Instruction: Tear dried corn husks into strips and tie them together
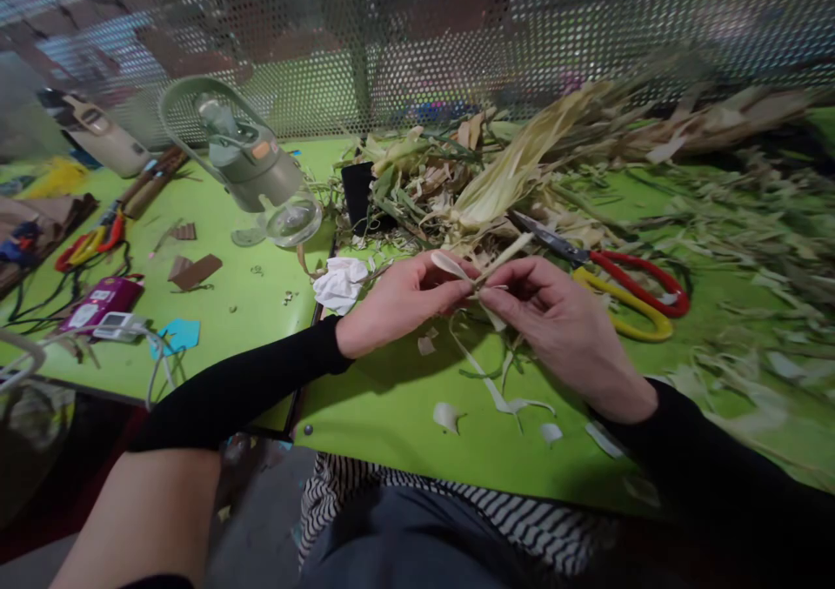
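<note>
My left hand (410,297) and my right hand (554,319) meet over the front of the green table, fingertips pinched close together. Between them are pale strips of corn husk (512,257); one rounded end sticks up by my left thumb, another points up and right from my right fingers. Exactly how the strips cross is hidden by the fingers. Thin husk shreds (499,398) lie on the table below my hands. Just beyond my right hand rest scissors (587,263) with one red and one yellow handle, blades toward the husk pile (450,171).
A crumpled white tissue (340,283) lies beside my left wrist. Farther left stand a green handled bottle (254,163) and a small clear dish (293,222). A black phone-like slab (357,197) leans by the husks. A perforated metal screen (417,50) closes off the back.
</note>
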A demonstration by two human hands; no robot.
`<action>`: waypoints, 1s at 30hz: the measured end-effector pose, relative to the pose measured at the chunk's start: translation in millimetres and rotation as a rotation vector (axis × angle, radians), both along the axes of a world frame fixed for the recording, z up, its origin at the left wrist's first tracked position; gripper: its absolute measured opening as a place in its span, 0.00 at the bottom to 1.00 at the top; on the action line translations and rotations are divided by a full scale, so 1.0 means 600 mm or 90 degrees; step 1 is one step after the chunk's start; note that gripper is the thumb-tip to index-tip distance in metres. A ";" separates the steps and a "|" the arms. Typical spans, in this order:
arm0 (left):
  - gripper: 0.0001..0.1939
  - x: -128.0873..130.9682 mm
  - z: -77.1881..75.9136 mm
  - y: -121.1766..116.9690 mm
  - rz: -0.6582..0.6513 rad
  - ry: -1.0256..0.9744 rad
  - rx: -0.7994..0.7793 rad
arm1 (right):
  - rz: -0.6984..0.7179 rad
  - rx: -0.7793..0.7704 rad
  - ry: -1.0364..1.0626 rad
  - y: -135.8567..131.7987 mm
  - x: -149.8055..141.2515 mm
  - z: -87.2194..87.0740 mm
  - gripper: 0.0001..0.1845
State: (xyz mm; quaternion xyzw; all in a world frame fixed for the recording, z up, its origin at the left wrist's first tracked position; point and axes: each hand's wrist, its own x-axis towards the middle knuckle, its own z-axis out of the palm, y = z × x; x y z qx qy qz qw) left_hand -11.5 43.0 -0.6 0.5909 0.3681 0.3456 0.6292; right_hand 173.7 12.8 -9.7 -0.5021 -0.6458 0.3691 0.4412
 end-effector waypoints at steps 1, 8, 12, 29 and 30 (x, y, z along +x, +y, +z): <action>0.07 0.000 0.000 0.000 -0.003 0.007 -0.008 | -0.005 0.001 0.001 -0.001 0.000 0.000 0.14; 0.10 -0.002 0.010 -0.003 -0.041 -0.041 -0.115 | -0.008 -0.012 0.011 -0.002 -0.002 0.001 0.15; 0.11 0.003 0.004 -0.002 0.025 -0.056 -0.111 | -0.012 -0.017 0.020 -0.003 -0.002 -0.006 0.19; 0.05 -0.008 -0.010 0.004 -0.062 0.071 0.153 | -0.061 0.517 -0.472 -0.021 0.004 -0.002 0.05; 0.05 -0.009 -0.010 0.004 -0.075 0.080 0.158 | -0.061 0.525 -0.477 -0.020 0.005 -0.003 0.04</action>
